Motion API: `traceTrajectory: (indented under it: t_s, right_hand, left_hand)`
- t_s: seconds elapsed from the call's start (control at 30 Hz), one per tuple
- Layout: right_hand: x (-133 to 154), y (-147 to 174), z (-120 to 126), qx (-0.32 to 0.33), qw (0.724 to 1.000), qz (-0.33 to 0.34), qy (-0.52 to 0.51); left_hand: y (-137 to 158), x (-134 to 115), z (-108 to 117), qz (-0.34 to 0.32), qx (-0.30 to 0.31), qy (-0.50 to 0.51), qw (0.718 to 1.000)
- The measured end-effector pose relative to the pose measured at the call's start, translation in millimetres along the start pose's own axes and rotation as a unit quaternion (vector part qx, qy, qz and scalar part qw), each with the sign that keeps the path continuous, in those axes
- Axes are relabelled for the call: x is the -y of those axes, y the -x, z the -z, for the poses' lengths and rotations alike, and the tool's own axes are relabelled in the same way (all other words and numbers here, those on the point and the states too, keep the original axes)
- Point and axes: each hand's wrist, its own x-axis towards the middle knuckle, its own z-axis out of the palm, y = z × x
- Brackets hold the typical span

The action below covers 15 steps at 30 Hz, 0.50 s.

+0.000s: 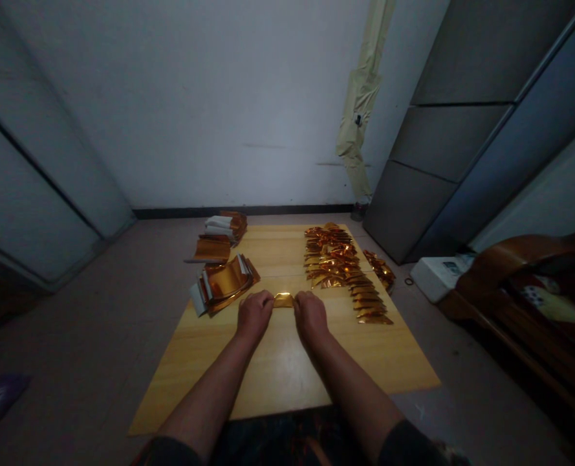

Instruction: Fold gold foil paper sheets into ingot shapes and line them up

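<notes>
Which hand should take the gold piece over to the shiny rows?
Probably the right hand: it holds one end of the gold piece, nearer the shiny rows. The left hand holds the other, nearer the curved sheets.

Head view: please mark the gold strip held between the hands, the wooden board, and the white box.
Gold strip [283, 300]: head view, middle of its visible part.
Wooden board [282, 375]: head view, bare part of its surface.
White box [433, 277]: head view, near its middle.

Sheets lay left on the tabletop, folds right; between left hand and right hand sat a strip, wall behind.
</notes>
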Motion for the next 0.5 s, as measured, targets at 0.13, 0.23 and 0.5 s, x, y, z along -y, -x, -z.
traceTrajectory:
  t_s: [0.13, 0.23, 0.5]
  right_hand:
    - [0.9, -0.2, 1.0, 0.001, 1.000, -0.001, 0.003]
    - [1.0, -0.1, 1.3, -0.001, 1.000, -0.001, 0.001]
    - [0.7, 0.6, 2.9, 0.001, 1.000, 0.003, 0.007]
  left_hand:
    - [0.1, 1.8, -1.6, -0.008, 0.000, -0.002, 1.000]
    - [0.3, 3.3, -3.0, -0.022, 0.001, -0.018, 1.000]
    - [1.0, 6.1, -7.0, -0.030, -0.013, -0.060, 0.998]
